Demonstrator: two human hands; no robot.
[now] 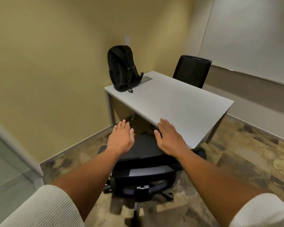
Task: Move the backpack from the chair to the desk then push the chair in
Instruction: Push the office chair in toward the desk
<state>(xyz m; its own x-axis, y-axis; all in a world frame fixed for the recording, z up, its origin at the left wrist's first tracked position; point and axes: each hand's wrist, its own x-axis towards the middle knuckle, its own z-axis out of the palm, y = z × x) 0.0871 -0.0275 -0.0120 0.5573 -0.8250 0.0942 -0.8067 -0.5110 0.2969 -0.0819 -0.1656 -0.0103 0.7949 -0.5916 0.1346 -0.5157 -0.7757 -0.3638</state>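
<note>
- Filling the middle of the view, the white desk [174, 102] stands in the corner against the yellow wall [56, 63], its top bare apart from one load at the far left end.
- Near chair [143, 169], black and on castors, sits just in front of the desk's near edge, its seat not yet tucked under.
- Second chair [192, 71], also black, stands at the desk's far side.
- Black backpack [120, 68] stands upright on the desk's far left corner, leaning toward the wall, a strap trailing onto the top.
- Left hand [121, 138] is flat, palm down, fingers loosely together, holding nothing, above the near chair's seat.
- Right hand [169, 136] matches it, flat and empty; whether either palm touches the chair is unclear.
</note>
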